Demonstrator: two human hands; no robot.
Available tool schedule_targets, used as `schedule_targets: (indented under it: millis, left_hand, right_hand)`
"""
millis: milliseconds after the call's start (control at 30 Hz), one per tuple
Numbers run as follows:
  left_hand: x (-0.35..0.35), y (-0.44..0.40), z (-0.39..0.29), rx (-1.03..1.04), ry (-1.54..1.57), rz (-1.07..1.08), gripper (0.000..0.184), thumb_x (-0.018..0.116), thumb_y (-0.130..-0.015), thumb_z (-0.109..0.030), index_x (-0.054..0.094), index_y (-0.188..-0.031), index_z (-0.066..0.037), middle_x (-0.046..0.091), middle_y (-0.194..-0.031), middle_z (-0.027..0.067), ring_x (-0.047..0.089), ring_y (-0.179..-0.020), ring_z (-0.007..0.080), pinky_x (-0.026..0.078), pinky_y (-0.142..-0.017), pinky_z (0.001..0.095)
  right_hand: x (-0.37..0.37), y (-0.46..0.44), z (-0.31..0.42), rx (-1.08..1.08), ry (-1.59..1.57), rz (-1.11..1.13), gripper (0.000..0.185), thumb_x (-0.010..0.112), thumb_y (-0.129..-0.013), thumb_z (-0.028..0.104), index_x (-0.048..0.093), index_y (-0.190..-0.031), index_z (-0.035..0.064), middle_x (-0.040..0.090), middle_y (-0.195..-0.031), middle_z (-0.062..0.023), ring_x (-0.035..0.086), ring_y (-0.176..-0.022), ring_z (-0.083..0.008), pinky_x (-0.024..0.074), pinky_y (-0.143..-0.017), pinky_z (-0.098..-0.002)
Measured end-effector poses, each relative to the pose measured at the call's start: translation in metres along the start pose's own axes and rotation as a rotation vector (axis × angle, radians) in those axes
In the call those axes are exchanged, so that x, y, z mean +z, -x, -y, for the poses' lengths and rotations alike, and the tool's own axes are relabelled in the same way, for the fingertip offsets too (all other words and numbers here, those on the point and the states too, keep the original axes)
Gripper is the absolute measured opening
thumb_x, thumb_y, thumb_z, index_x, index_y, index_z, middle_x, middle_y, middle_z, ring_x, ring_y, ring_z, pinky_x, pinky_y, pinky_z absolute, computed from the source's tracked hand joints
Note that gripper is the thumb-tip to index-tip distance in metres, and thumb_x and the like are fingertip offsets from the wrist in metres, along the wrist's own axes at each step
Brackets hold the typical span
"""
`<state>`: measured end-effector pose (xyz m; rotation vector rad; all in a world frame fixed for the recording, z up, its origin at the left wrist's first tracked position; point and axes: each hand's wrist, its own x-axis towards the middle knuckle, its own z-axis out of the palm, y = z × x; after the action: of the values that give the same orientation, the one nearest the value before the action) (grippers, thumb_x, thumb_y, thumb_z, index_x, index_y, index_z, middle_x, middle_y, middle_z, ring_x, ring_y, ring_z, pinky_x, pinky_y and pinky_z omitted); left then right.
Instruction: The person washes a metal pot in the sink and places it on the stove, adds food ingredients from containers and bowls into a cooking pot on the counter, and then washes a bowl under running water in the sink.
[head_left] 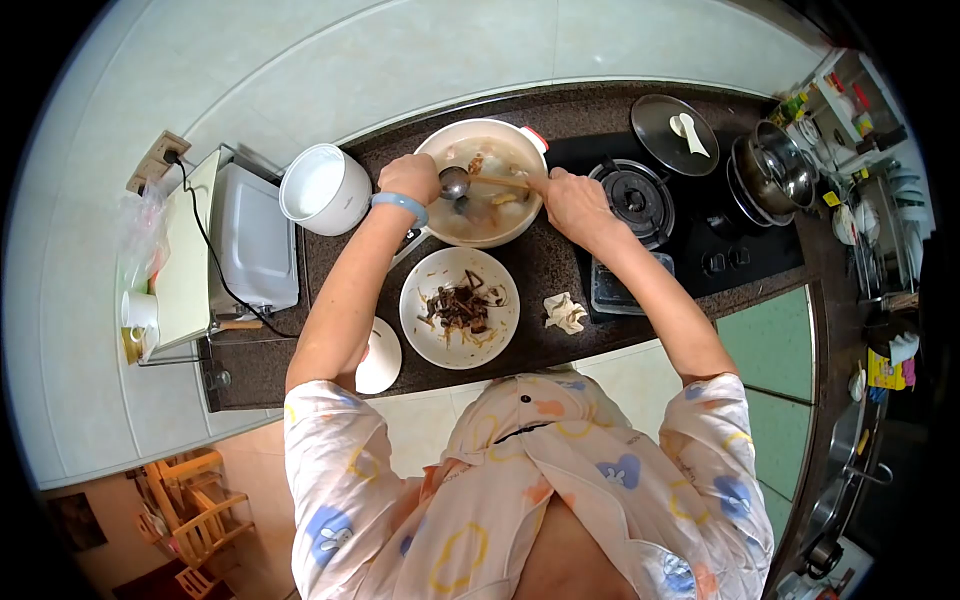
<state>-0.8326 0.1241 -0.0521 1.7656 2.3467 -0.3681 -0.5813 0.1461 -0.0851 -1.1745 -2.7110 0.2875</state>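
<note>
A white electric pot (427,232) holds cloudy broth with pale pieces in it. Over the broth lies a ladle with a dark metal bowl (454,182) and a wooden handle (498,181). My right hand (578,205) is closed around the handle's right end at the pot's rim. My left hand (410,182) is closed at the left rim, right beside the ladle's bowl; what its fingers hold is hidden. Just below the pot, a white bowl (412,325) contains dark brown strips, perhaps dried mushrooms, with small bits stuck along its inside.
A white rice-cooker-like pot (325,190) stands left of the electric pot. A round white lid (380,360) lies near my left forearm. Crumpled tissue (565,313) is beside the bowl. To the right are a gas burner (634,203), a dark lid (660,125) and stacked metal pots (770,170).
</note>
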Motion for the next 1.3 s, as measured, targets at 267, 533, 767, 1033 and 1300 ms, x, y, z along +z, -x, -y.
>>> schedule_targets:
  millis: [267,533,767,1033,1300]
  left_hand:
    - [0.016,-0.007,0.0,-0.002,-0.045,-0.115,0.02,0.061,-0.081,-0.013,0.072,-0.095,-0.005,0.069,-0.098,0.0186,0.069,-0.091,0.0326,0.056,-0.077,0.0404]
    - [0.025,0.004,-0.014,0.076,-0.076,-0.134,0.017,0.06,-0.08,-0.012,0.072,-0.089,-0.004,0.07,-0.091,0.0184,0.07,-0.085,0.0329,0.056,-0.073,0.0414]
    - [0.035,0.03,-0.008,0.109,-0.035,-0.285,0.011,0.06,-0.081,-0.005,0.069,-0.088,-0.004,0.07,-0.093,0.0179,0.07,-0.083,0.0328,0.057,-0.07,0.0409]
    - [0.073,0.043,0.008,0.139,-0.011,-0.562,0.01,0.053,-0.085,-0.01,0.06,-0.08,-0.006,0.067,-0.077,0.0155,0.069,-0.067,0.0321,0.056,-0.056,0.0398]
    - [0.075,0.048,0.02,0.119,0.193,-0.594,0.018,0.055,-0.089,-0.017,0.063,-0.079,-0.003,0.065,-0.073,0.0201,0.065,-0.07,0.0386,0.053,-0.059,0.0467]
  right_hand:
    - [-0.018,0.009,-0.001,0.081,0.107,0.129,0.029,0.055,-0.085,0.006,0.065,-0.111,0.0113,0.064,-0.099,-0.0174,0.068,-0.085,-0.0337,0.0551,-0.072,-0.0429]
    - [-0.008,0.019,-0.01,0.066,0.171,0.065,0.025,0.056,-0.084,0.007,0.064,-0.107,0.0104,0.062,-0.092,-0.0163,0.068,-0.08,-0.0325,0.0554,-0.068,-0.0415]
    - [-0.031,0.033,-0.011,0.106,0.087,-0.267,0.027,0.055,-0.083,0.006,0.06,-0.11,0.0092,0.059,-0.086,-0.0163,0.066,-0.071,-0.0324,0.0546,-0.06,-0.0415]
    - [-0.028,0.046,-0.012,0.136,0.002,-0.292,0.036,0.052,-0.084,0.005,0.06,-0.119,0.0097,0.059,-0.085,-0.017,0.065,-0.073,-0.0346,0.0542,-0.062,-0.0437]
    - [-0.016,0.058,-0.024,0.103,-0.042,-0.313,0.026,0.056,-0.09,0.011,0.062,-0.115,0.0097,0.06,-0.081,-0.0156,0.062,-0.071,-0.0362,0.05,-0.057,-0.044]
